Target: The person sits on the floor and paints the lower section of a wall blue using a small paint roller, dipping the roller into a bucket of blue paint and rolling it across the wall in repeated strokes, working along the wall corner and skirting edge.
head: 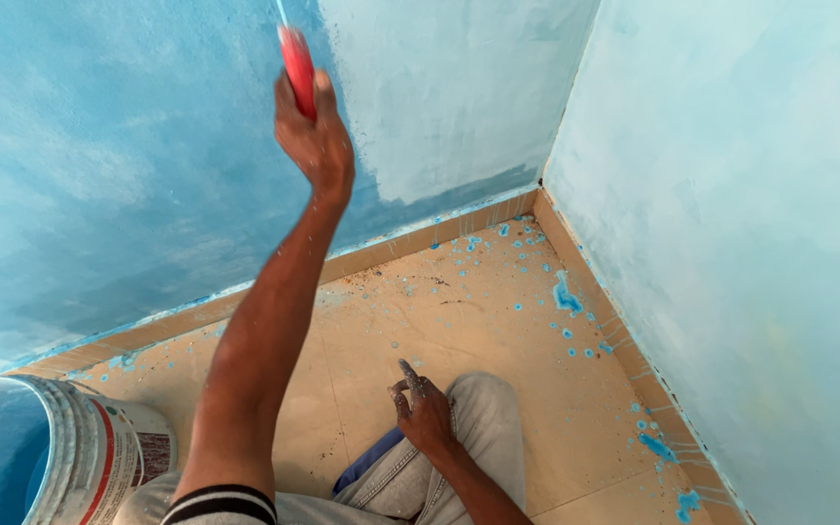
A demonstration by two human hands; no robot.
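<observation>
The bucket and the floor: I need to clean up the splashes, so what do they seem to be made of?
The bucket looks like plastic: ribbed white wall, smooth slight sheen, a printed label, blue paint inside. The floor looks like glazed ceramic tile, probably: beige, smooth, with thin straight joint lines; blue paint drops sit on its surface in beads.

Matt painted wall [99, 175] — glossy red plastic handle [297, 60], smooth floor tiles [459, 321].

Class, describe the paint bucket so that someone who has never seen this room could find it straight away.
Start at the blue wall on the left and follow its skirting down to the bottom left corner of the view. There, on the tiled floor beside the raised left arm, stands the bucket. It is white and ribbed with a red-banded label and blue paint inside, the only container here.
</observation>
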